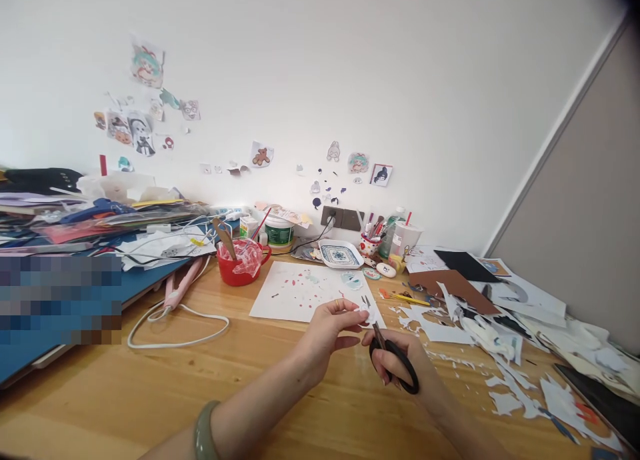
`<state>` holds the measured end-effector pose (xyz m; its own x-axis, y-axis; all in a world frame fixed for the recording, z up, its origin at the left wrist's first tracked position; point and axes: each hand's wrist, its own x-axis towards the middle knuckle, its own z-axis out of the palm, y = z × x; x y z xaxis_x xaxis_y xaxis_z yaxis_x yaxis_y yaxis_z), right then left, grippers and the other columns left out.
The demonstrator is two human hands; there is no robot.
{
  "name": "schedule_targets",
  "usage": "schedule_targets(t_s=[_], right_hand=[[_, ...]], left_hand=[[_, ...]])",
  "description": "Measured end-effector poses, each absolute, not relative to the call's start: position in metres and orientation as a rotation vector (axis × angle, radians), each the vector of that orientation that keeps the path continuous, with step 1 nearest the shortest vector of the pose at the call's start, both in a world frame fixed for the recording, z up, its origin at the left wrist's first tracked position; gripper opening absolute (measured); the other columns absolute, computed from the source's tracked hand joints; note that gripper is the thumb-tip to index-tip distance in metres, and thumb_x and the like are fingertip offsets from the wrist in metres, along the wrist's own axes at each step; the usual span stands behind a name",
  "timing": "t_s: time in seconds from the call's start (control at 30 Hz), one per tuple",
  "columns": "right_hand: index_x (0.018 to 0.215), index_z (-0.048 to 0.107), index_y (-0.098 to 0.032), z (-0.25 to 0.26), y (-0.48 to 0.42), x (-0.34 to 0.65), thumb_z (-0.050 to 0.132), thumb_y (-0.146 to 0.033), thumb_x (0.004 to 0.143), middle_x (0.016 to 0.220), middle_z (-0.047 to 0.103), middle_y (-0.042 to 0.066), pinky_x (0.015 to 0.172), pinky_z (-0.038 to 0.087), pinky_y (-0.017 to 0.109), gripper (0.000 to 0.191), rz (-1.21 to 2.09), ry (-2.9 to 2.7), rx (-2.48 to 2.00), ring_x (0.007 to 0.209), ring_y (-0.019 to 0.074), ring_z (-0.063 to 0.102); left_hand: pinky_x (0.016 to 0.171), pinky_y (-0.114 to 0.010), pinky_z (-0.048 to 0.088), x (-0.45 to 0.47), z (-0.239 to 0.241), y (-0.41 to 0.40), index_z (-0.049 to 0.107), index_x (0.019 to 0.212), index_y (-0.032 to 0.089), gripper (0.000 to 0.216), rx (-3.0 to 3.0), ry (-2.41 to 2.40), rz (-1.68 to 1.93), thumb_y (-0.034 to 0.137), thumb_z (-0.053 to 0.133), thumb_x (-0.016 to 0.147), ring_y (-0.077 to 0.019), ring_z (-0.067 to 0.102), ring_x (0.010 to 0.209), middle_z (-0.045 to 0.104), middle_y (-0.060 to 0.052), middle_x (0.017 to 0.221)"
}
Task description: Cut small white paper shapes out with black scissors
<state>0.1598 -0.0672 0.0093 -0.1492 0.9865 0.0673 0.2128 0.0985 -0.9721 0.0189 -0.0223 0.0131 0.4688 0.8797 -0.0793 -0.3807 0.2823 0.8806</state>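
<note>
Between the thumb and fingers of my left hand (333, 323) is a small white paper piece (369, 313), pinched at its edge. My right hand (403, 360) grips a pair of scissors (411, 373) by the black handles, with the blades pointing up and away at the paper. The blade tips are apart, and the paper lies close against them. Behind my hands a white sheet (285, 300) lies on the wooden table, with small red and bluish cut pieces scattered over it.
White paper scraps (505, 401) litter the table's right side, near brown paper (463, 288). A red bowl (240, 277), a patterned tray (341, 265) and a lidded cup (406, 237) stand at the back. A corded pink tool (183, 283) lies left, beside piled papers (100, 227).
</note>
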Motion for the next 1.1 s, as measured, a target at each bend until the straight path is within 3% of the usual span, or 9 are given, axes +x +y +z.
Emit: schedule_targets(t_s=[0.33, 0.97, 1.1], right_hand=[[0.068, 0.047, -0.015, 0.023, -0.075, 0.155, 0.045, -0.026, 0.061, 0.044, 0.040, -0.007, 0.036, 0.025, 0.018, 0.013, 1.141, -1.543, -1.271, 0.039, 0.0063, 0.038], [0.070, 0.050, -0.015, 0.022, -0.072, 0.158, 0.042, -0.019, 0.057, 0.041, 0.040, -0.008, 0.036, 0.026, 0.018, 0.016, 1.112, -1.511, -1.346, 0.037, 0.0057, 0.039], [0.070, 0.050, -0.014, 0.024, -0.073, 0.157, 0.044, -0.022, 0.056, 0.041, 0.039, -0.008, 0.035, 0.024, 0.017, 0.017, 1.138, -1.489, -1.353, 0.036, 0.0054, 0.037]], left_hand=[[0.065, -0.024, 0.039, 0.018, 0.013, -0.021, 0.054, 0.069, 0.015, 0.023, 0.967, 0.596, 0.907, 0.028, 0.068, 0.056, -0.0100, 0.048, 0.068, 0.052, 0.000, 0.069], [0.062, -0.022, 0.040, 0.017, 0.015, -0.023, 0.053, 0.067, 0.015, 0.023, 0.958, 0.643, 0.894, 0.026, 0.069, 0.055, -0.0090, 0.048, 0.065, 0.052, 0.000, 0.068], [0.064, -0.024, 0.041, 0.017, 0.019, -0.021, 0.054, 0.072, 0.016, 0.023, 1.030, 0.726, 0.964, 0.027, 0.066, 0.057, -0.0124, 0.050, 0.073, 0.053, -0.002, 0.076]])
